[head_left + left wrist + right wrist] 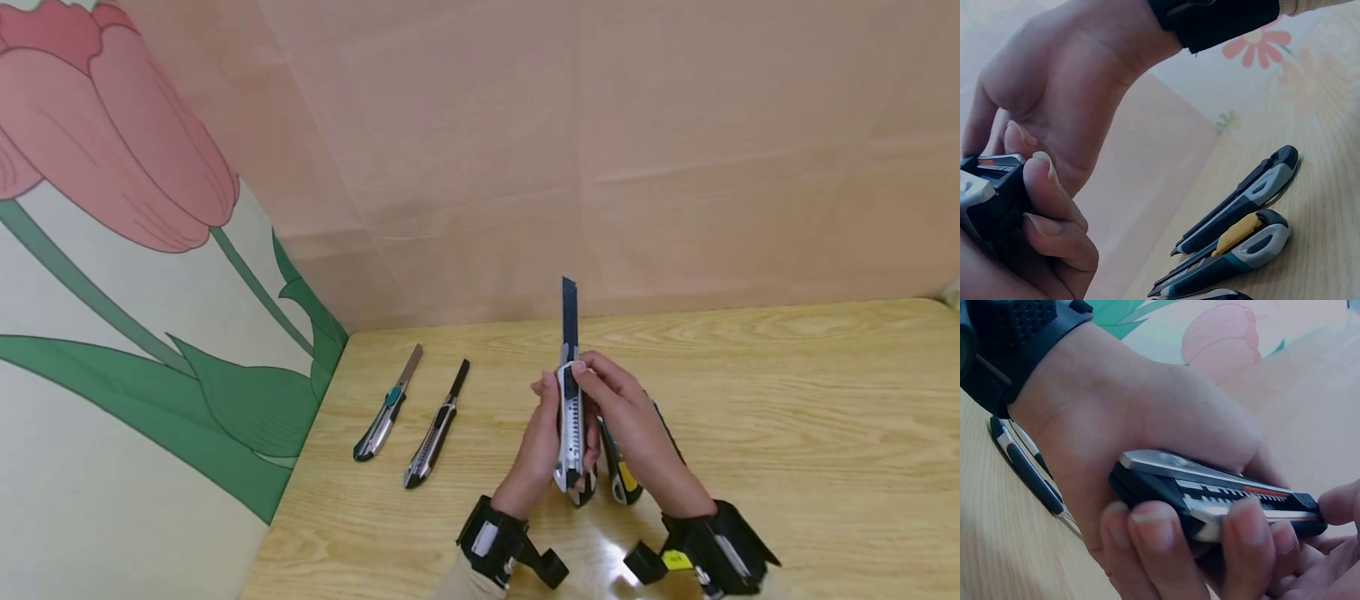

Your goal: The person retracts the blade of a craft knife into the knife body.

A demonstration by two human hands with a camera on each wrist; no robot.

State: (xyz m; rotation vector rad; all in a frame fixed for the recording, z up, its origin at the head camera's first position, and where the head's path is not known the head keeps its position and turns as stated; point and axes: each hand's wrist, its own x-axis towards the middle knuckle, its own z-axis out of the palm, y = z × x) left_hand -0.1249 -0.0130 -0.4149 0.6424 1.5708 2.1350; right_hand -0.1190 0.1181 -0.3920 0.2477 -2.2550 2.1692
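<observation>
Both hands hold a silver and black utility knife upright over the table, its dark blade extended and pointing away. My left hand grips the handle from the left, thumb along its side. On the right, my right hand pinches the upper handle, thumb at the black slider. Curled fingers wrap the ridged knife body in the right wrist view. The left wrist view catches only the knife's end; fingers cover the rest. Beneath the hands lies a knife with a yellow slider, partly hidden.
Left of the hands, a teal-slider knife and a black and silver knife lie with blades extended. A black and grey knife lies beside the yellow-slider one. The wooden table meets a pink backdrop behind.
</observation>
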